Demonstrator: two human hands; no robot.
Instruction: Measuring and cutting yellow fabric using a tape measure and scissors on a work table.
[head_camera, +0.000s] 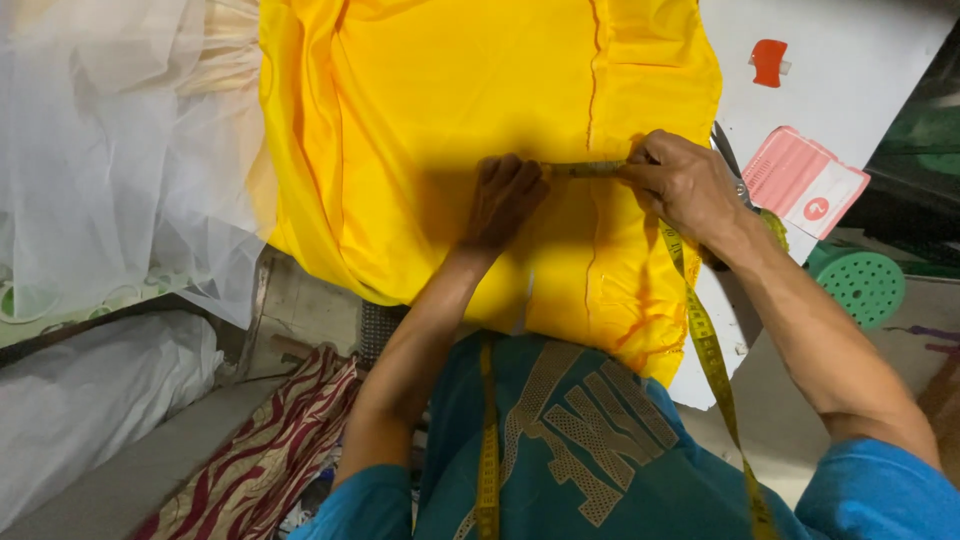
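While my left hand pins one end of the measuring tape flat with closed fingers, my right hand pinches the other end. The tape lies pulled tight across the yellow cloth. I think the measuring is underway; nothing looks cut yet.

Hands, tape measure, yellow cloth

My yellow tape measure lies flat and stretched tight on the bright yellow cloth (a bit wrinkly), then hangs down toward five o'clock, over my arm.
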